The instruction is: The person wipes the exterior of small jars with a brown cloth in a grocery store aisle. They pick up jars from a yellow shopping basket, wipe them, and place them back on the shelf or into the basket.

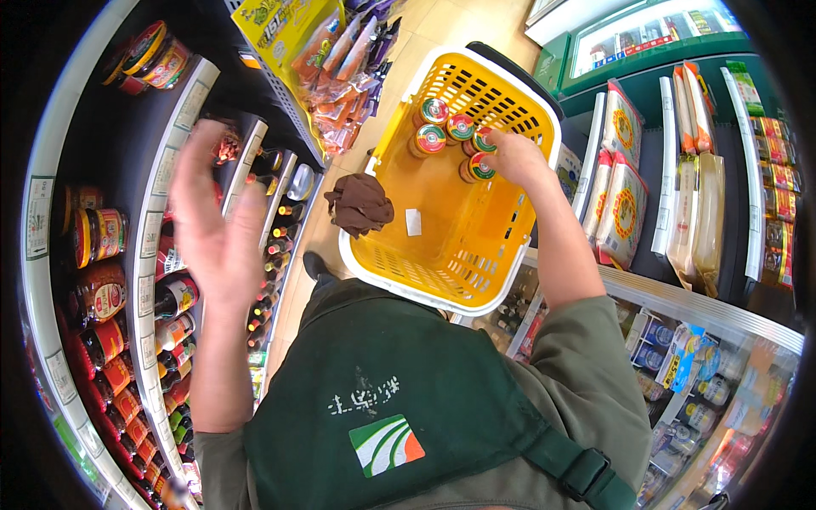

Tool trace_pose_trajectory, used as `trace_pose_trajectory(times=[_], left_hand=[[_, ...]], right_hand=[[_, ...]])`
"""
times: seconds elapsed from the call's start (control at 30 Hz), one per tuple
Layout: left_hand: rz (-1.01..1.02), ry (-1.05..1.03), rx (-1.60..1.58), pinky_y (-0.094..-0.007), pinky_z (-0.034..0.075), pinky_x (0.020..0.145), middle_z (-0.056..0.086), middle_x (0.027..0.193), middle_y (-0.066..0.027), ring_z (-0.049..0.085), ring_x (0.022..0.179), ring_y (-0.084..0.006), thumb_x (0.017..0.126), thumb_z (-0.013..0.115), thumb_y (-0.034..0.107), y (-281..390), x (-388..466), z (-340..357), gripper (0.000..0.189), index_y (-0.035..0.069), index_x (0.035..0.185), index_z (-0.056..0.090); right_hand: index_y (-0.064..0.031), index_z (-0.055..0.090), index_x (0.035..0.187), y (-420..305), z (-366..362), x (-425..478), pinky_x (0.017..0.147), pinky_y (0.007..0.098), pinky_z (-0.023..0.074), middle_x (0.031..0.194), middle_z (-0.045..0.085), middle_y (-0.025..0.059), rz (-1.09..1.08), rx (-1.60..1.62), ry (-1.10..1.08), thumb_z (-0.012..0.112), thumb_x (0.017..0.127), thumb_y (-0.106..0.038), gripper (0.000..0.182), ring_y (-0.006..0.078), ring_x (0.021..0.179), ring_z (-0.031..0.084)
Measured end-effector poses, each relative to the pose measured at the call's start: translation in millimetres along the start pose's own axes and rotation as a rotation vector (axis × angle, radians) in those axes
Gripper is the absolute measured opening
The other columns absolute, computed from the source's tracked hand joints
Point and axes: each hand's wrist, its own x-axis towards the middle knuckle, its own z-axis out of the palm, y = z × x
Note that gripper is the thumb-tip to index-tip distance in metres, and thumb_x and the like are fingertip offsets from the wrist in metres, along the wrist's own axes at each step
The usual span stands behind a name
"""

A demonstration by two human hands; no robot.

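Note:
My right hand (519,158) reaches into a yellow plastic shopping basket (440,255) with a white rim. Its fingertips are at the lids of two small jars, one lid (482,167) in plain view and the other partly covered. The frames do not settle whether the fingers grip either jar. More jars with red and green lids (431,138) stand upright beside them in the basket. My left hand (223,236), blurred, is raised in front of the sauce shelves with its fingers apart and nothing in it. A crumpled brown cloth (360,205) lies over the basket's left rim.
A white paper slip (414,222) lies on the basket floor. Sauce jars (101,236) and bottles fill the shelves at left. Bagged snacks (344,76) hang ahead. Bagged goods (621,204) sit on right-hand shelves, above a glass-topped cooler (688,382) of packaged items.

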Motion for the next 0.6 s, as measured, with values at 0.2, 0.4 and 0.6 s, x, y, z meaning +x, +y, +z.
trace_pose_trajectory(times=[0.2, 0.4, 0.6], left_hand=[[-0.076, -0.311, 0.017, -0.0478, 0.042, 0.121, 0.061, 0.146, -0.0245, 0.057, 0.142, -0.0393, 0.086, 0.081, 0.005, 24.1, -52.4, 44.4, 0.065, -0.001, 0.145, 0.055], [-0.050, -0.375, 0.062, -0.0536, 0.037, 0.125, 0.069, 0.135, -0.0190, 0.059, 0.140, -0.0388, 0.089, 0.080, 0.008, 24.8, -78.9, 63.7, 0.053, 0.002, 0.138, 0.061], [-0.093, -0.370, 0.086, -0.0509, 0.043, 0.120, 0.068, 0.134, -0.0251, 0.061, 0.137, -0.0402, 0.091, 0.082, 0.016, 28.3, -83.8, 63.4, 0.047, 0.003, 0.132, 0.066]], right_hand=[[-0.0060, 0.063, 0.127, -8.9, 45.9, 23.4, 0.093, 0.0504, 0.0589, 0.114, 0.077, 0.0213, -0.112, -0.126, -0.112, 0.076, 0.089, -0.038, 0.051, 0.0385, 0.108, 0.074], [-0.0038, 0.058, 0.124, -7.0, 65.6, 26.9, 0.088, 0.0509, 0.0593, 0.105, 0.078, 0.0223, -0.106, -0.164, -0.009, 0.078, 0.088, -0.039, 0.054, 0.0400, 0.101, 0.076], [-0.0087, 0.055, 0.120, -14.3, 13.5, -11.3, 0.086, 0.0500, 0.0578, 0.104, 0.075, 0.0221, -0.206, -0.033, -0.005, 0.086, 0.078, -0.039, 0.060, 0.0430, 0.101, 0.073]])
